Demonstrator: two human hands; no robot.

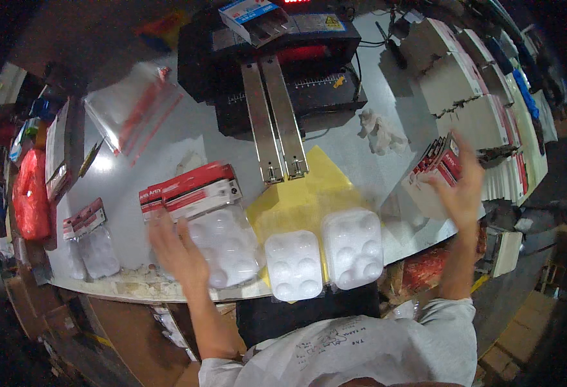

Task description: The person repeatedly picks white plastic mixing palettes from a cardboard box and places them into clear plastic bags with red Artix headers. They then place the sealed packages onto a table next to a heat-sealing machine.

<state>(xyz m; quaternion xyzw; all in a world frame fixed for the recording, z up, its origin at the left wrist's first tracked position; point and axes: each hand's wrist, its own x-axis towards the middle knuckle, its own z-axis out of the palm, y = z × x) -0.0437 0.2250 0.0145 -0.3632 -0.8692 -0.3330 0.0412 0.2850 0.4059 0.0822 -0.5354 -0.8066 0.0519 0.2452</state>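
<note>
Near the front edge of the table, my left hand [170, 242] is slightly blurred, its fingers spread at the left side of a pile of clear-bagged white plastic paint palettes [225, 242]. Red and white header cards [193, 190] top that pile. Over on the right, my right hand [461, 187] grips a small bunch of red and white header cards [448, 164] between thumb and fingers. Between my hands lie two stacks of white palettes with round wells, a left stack [294, 264] and a right stack [353, 248], partly on a yellow sheet [315, 174].
A black machine [283, 84] with two metal rails stands at the back, a small box [254, 19] on top. Clear bags [131, 109] and a smaller carded pack [93, 238] lie left. Tall card stacks [451, 71] line the right; crumpled plastic [383, 132] lies nearby.
</note>
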